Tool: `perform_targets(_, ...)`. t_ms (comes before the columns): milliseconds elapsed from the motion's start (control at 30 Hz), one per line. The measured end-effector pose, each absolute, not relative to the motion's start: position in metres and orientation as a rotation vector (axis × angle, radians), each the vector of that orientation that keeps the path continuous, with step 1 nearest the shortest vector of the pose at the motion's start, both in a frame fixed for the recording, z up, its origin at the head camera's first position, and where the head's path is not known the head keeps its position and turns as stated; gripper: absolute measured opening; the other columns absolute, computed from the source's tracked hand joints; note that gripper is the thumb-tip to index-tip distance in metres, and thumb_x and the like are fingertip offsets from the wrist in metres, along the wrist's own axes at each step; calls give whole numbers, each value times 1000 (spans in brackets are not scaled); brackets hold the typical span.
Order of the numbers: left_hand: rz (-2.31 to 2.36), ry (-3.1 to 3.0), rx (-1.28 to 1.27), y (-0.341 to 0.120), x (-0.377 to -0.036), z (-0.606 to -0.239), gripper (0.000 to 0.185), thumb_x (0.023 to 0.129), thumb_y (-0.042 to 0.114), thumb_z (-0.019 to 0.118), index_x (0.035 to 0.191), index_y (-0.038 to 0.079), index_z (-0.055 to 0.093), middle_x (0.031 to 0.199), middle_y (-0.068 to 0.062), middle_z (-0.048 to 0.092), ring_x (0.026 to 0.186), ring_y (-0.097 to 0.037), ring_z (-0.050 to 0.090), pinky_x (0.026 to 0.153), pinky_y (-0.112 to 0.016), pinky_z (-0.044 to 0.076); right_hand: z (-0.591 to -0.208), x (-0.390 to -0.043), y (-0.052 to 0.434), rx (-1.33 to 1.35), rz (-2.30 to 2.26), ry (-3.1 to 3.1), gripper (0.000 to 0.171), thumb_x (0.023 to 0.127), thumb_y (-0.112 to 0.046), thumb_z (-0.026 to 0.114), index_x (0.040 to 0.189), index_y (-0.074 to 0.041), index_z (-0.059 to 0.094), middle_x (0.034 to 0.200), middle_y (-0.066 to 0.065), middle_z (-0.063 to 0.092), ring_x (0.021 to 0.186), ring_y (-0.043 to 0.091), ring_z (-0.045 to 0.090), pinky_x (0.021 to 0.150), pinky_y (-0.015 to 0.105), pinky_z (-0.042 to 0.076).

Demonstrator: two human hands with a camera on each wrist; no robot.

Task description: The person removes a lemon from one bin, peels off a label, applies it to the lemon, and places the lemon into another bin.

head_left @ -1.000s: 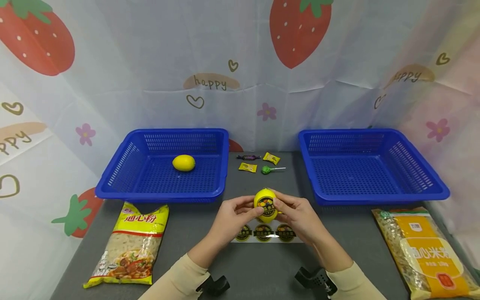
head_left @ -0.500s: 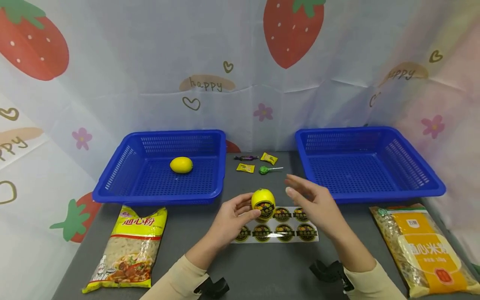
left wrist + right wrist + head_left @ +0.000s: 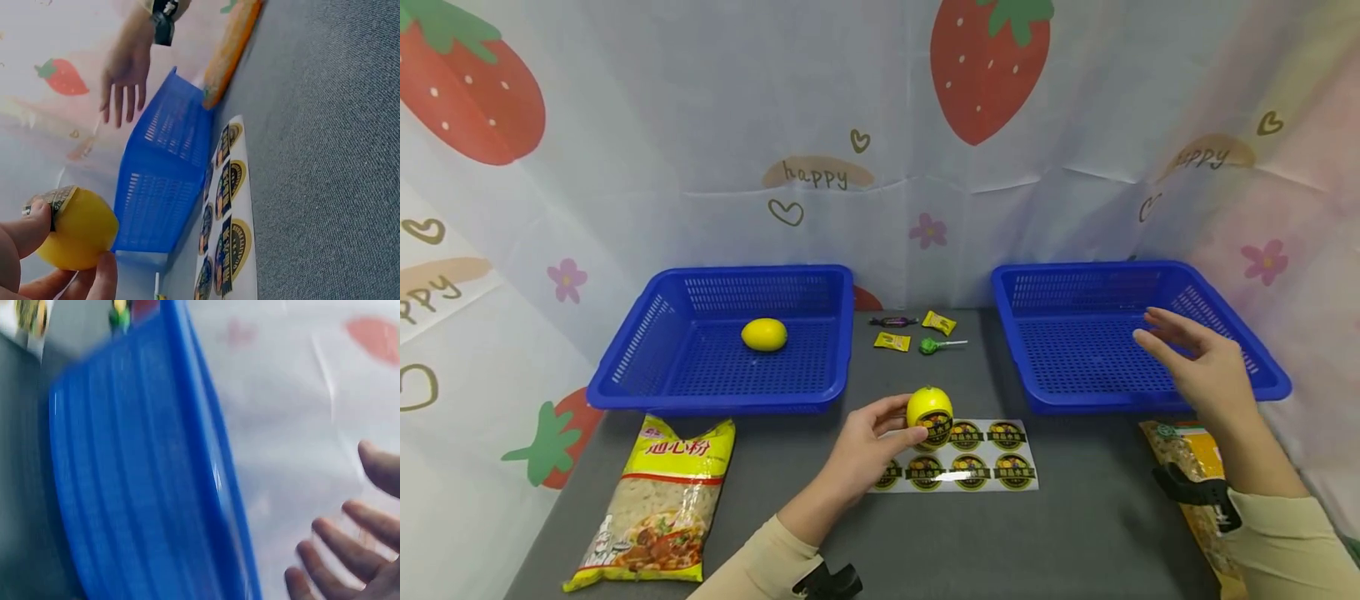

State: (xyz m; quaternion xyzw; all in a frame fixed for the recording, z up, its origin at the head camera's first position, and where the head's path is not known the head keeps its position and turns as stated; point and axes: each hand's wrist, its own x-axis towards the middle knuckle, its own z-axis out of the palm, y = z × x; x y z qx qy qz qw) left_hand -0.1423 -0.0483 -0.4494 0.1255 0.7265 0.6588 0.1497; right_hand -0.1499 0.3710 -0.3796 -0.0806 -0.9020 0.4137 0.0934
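We are viewing the left hand (image 3: 871,444) as it is gripping a yellow lemon (image 3: 929,414) between thumb and curled fingers, just above the grey table (image 3: 970,542) and over the upper left corner of a sticker sheet (image 3: 970,457). The lemon is looking smooth, glossy and bright yellow, roughly egg-shaped with a small nub at its top, and it is wearing a round dark label with a gold rim and an orange centre on the side facing us (the same design as the stickers lying on the sheet below it); in the left wrist view the lemon (image 3: 76,228) is showing that label curling round its upper edge beside the thumb. The right hand (image 3: 1201,367) is hanging in the air over the front right part of the right blue basket (image 3: 1075,279), fingers spread and relaxed, grasping nothing; the right wrist view, though blurred, is showing the same loose fingers (image 3: 340,550). A second lemon (image 3: 764,334), bare of any label, is lying in the left blue basket (image 3: 722,396). Between the baskets we are seeing small wrapped sweets (image 3: 892,341) and a green lollipop (image 3: 931,345), and two pasta bags are lying at the table's front, one at the left (image 3: 658,500) and one at the right (image 3: 1187,450).
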Motion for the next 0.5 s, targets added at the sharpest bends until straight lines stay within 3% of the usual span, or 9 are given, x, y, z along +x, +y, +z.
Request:
perform_targets(100,1884,2091,339,-46,-143,-450,58,93,29,75,144,10,54,132,-11,66,125,-25,62,99,-38,54,-384,-150,403,-294,1193,-2656,59,98,-53,59,152,-34,46,145,-14,56,145,29,39,114,37,41)
perform_targets(167,1879,2096,332,-45,-143,-450,58,93,31,75,143,10,55,131,-10,67,124,-25,62,99,-38,53,-387,-150,421,-336,1167,-2635,61,98,-52,60,153,-31,45,150,-11,52,148,31,35,118,37,36)
perform_targets(233,1883,2095,329,-43,-144,-449,57,92,32,76,142,11,56,130,-10,68,123,-24,63,98,-38,54,-390,-149,436,-382,1160,-2607,65,99,-49,60,156,-25,41,158,0,43,150,39,28,119,58,28)
perform_targets(367,1898,2097,331,-41,-146,-445,57,91,34,77,141,13,58,127,-8,69,118,-23,65,95,-37,55,-395,-143,459,-496,1124,-2607,74,101,-45,58,160,-12,28,166,21,19,145,58,21,111,71,26)
perform_targets(500,1907,2083,329,-38,-148,-442,56,91,35,77,140,13,59,129,-8,67,115,-22,66,92,-39,56,-402,-135,470,-581,1045,-2705,86,101,-48,54,161,-4,10,164,30,0,141,67,9,105,78,21)
